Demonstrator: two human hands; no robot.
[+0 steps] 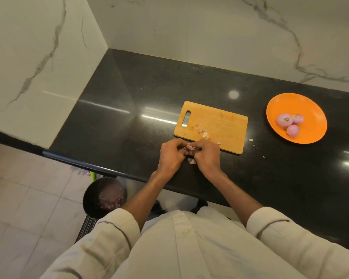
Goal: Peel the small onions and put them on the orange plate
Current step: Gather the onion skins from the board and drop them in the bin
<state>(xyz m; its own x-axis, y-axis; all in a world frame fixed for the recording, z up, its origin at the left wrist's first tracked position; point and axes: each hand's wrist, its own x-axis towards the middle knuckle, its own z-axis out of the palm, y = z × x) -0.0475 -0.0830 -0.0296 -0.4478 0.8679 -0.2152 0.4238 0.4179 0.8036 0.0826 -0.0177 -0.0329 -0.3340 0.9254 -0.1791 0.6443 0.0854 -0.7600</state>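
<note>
Black countertop (141, 93), marble walls (38, 47)

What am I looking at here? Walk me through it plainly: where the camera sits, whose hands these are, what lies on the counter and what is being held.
There is no machine: a person wears one camera on the head, looking down at their own arms. The left hand and right hand meet at the near edge of a wooden cutting board and together pinch a small onion, mostly hidden in their grip, with pink skin showing. Skin scraps lie on the board. To the right on the black counter sits an orange plate holding three peeled onions. Below the counter edge stands a steel bin with purple peelings inside.
</note>
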